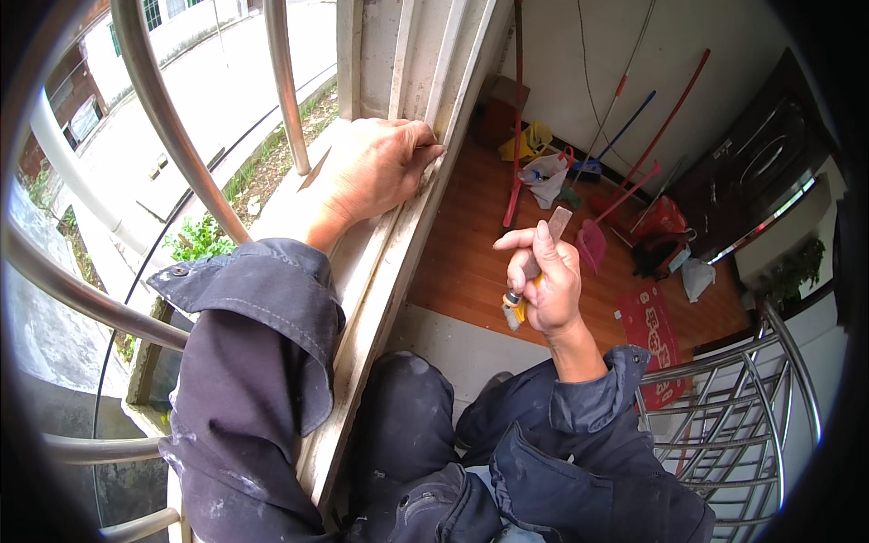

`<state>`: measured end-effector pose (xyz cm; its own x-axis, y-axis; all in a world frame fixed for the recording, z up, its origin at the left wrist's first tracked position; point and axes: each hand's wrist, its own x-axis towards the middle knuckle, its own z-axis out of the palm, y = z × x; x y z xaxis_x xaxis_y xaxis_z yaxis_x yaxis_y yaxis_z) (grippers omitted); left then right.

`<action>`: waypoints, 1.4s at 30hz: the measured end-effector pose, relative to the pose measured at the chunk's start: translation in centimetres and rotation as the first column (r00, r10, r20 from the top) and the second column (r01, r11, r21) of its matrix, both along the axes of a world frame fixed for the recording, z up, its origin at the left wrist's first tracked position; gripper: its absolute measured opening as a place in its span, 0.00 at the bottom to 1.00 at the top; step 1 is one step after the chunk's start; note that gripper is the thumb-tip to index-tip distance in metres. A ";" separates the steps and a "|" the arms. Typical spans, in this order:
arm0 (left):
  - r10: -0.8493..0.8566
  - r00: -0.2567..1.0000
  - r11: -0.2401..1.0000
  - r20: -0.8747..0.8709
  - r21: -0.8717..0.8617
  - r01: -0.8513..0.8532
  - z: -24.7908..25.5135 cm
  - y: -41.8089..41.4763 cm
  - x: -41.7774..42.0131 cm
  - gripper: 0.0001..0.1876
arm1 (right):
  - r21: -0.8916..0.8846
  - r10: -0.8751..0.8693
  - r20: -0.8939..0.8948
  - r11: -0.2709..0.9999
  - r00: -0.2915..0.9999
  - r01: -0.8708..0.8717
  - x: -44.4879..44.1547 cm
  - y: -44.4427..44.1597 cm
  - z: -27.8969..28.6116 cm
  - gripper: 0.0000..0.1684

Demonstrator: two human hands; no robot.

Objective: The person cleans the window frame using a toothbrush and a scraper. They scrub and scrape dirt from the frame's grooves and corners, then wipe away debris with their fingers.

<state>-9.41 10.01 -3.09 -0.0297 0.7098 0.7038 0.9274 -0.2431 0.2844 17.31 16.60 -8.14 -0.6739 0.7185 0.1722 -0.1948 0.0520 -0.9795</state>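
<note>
My left hand rests on the window sill beside the white window frame. Its thumb and fingertips come together at the inner frame corner; whether anything small is between them is hidden. Over the room's floor, my right hand grips a small yellow-handled brush with pale bristles pointing down. The same hand holds a flat, worn, grey-brown strip, whose squared end sticks up past the thumb. Below the left hand, the sliding-window track runs towards me, dusty and stained.
Metal window bars curve along the left, outside the sill. A metal stair railing stands at lower right. On the wooden floor are a pink dustpan, several long-handled tools, bags and a red mat. A dark door is beyond.
</note>
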 end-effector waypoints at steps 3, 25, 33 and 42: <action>0.008 1.000 1.000 0.025 -0.014 -0.008 0.2 -0.1 0.2 0.07 | 0.013 0.002 0.002 1.000 1.000 -0.002 0.1 0.1 -0.2 0.35; 0.171 0.982 0.984 0.082 -0.060 -0.166 1.6 -0.4 0.1 0.11 | -0.002 -0.002 0.004 1.000 1.000 0.002 0.1 0.1 -0.2 0.35; 0.310 0.942 0.916 0.129 -0.305 -0.260 3.1 -0.9 0.3 0.14 | 0.014 0.004 0.016 1.000 1.000 -0.004 -0.3 0.0 -0.1 0.35; 0.445 0.832 0.824 0.331 -0.515 -0.236 2.8 -0.2 0.4 0.15 | 0.015 -0.001 0.005 1.000 1.000 0.001 -0.1 0.1 0.2 0.35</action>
